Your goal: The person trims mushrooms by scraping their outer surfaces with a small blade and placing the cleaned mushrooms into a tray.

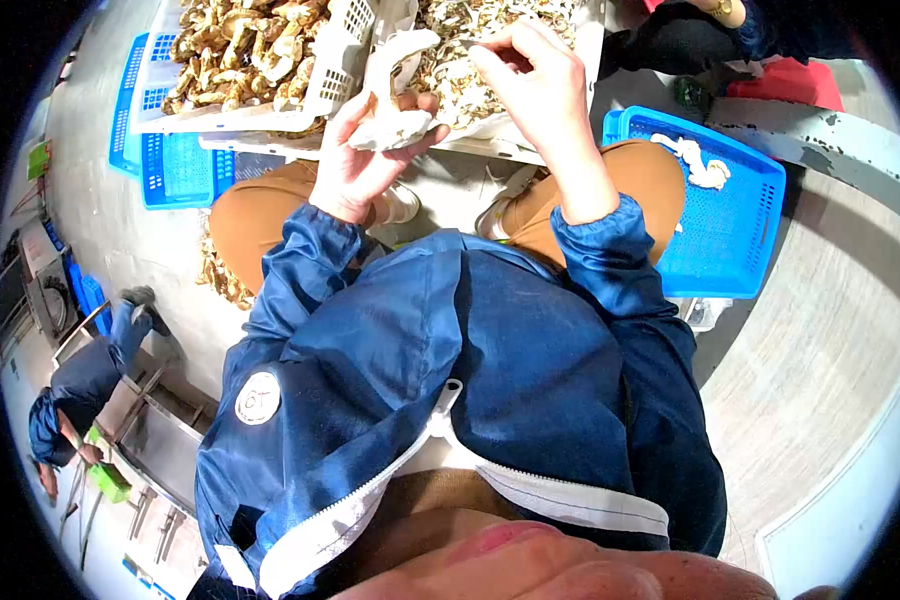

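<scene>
My left hand (375, 160) is closed around a pale, peeled-looking mushroom (395, 75) with a long curved stem, and its white lower part lies across my fingers. To the right, my right hand (540, 85) is held in a pinch, thumb against the fingers. A small dark bit shows at its fingertips, too small to name. Both hands are over the near edge of a white crate (570, 150) full of pale scraps and peelings (460, 85). Brown, unpeeled mushrooms (250, 55) fill a white perforated crate (335, 60) on the left.
A blue basket (720, 240) with a few white mushrooms (705, 165) is beside my right knee. Blue crates (175, 175) stand at the left, with more brown mushrooms (220, 270) by my left leg. Another person (90, 380) bends over at far left; one more person (690, 40) is at upper right.
</scene>
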Motion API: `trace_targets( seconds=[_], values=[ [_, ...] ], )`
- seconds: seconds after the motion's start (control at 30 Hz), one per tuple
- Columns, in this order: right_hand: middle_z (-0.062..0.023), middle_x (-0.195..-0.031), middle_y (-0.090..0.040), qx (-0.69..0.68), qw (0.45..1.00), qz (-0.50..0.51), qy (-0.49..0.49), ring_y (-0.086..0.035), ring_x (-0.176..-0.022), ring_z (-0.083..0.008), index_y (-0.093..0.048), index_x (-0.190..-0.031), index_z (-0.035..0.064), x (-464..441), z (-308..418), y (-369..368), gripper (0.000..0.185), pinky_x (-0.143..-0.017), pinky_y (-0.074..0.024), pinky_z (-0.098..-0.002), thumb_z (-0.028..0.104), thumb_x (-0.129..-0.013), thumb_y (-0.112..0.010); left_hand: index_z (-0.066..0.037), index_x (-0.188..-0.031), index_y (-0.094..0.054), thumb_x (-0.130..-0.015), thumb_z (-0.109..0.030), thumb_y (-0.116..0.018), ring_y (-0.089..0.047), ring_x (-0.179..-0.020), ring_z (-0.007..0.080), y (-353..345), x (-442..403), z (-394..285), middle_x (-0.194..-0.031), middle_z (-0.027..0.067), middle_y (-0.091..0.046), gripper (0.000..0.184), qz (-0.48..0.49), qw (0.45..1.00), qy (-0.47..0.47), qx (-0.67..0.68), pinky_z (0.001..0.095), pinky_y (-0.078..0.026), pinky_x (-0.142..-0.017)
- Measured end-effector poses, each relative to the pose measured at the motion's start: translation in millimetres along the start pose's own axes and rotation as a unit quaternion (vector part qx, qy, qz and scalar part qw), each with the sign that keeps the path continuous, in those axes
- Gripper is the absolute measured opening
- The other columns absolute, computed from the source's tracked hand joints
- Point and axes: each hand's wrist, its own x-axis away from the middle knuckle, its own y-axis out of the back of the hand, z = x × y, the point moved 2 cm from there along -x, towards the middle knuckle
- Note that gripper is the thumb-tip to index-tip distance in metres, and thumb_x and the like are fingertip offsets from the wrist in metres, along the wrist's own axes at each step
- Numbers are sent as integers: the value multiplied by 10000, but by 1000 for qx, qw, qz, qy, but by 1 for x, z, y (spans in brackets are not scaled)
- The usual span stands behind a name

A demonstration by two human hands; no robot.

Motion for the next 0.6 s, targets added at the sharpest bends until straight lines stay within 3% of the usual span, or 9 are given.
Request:
trace_targets(
  seconds=[0.1,0.13,0.27,0.33,0.43,0.5,0.53,0.6],
  values=[
    [-10,-821,-634,-98,990,88,58,-596,-772,-86,-714,-890,4,-3,1,-3,92,-702,-482,-246,68,-849,-764,-33,-1398,-505,-1023,-334,-532,-613,-1201,331,-10,-3,-1,-1269,187,-636,482,-19,999,5,-32,595,-427,-1094],
    [-21,-907,-684,-152,978,141,5,-617,-836,-98,-717,-895,1,-1,4,0,97,-748,-490,-250,72,-852,-767,-33,-1402,-500,-1029,-328,-520,-616,-1196,324,-4,-4,-3,-1272,182,-636,476,-26,999,14,-40,587,-437,-1085],
    [-73,-1072,-731,-204,944,258,28,-661,-952,-127,-725,-922,-4,-1,7,-4,114,-830,-517,-276,85,-860,-758,-26,-1399,-503,-1043,-328,-502,-650,-1122,249,-5,-3,0,-1265,134,-645,466,-22,994,10,-107,445,-525,-979],
    [-75,-1058,-731,-187,945,265,49,-664,-974,-132,-726,-924,-6,-3,8,-5,115,-850,-519,-286,87,-862,-753,-21,-1379,-523,-1023,-305,-563,-669,-1065,188,6,-5,0,-1237,98,-659,456,-50,990,16,-133,334,-558,-884],
    [-66,-1018,-739,-164,951,256,55,-686,-943,-151,-727,-940,1,-1,7,-5,125,-824,-539,-299,101,-864,-740,-16,-1357,-544,-1007,-264,-601,-687,-1004,165,6,-9,-8,-1187,80,-679,433,1,984,17,-179,302,-573,-825],
    [-61,-992,-743,-140,960,240,21,-695,-899,-149,-727,-952,10,4,10,-5,130,-775,-551,-298,107,-865,-732,-26,-1373,-532,-1014,-285,-574,-661,-1082,169,-2,-7,-3,-1239,83,-660,445,-63,967,-11,-247,334,-541,-919],
    [-72,-928,-740,-80,970,220,69,-705,-838,-151,-726,-978,24,5,10,-5,141,-709,-561,-297,106,-863,-722,-31,-1380,-526,-1017,-296,-561,-648,-1122,172,-5,-6,-1,-1265,84,-651,451,-95,955,-26,-279,349,-525,-966],
    [-112,-872,-719,-57,980,178,63,-703,-776,-244,-712,-918,55,10,17,-9,117,-671,-552,-343,152,-854,-708,-42,-1381,-528,-1020,-294,-551,-647,-1125,170,-4,-6,0,-1266,79,-650,441,-84,957,-19,-276,353,-523,-973]
  ],
)
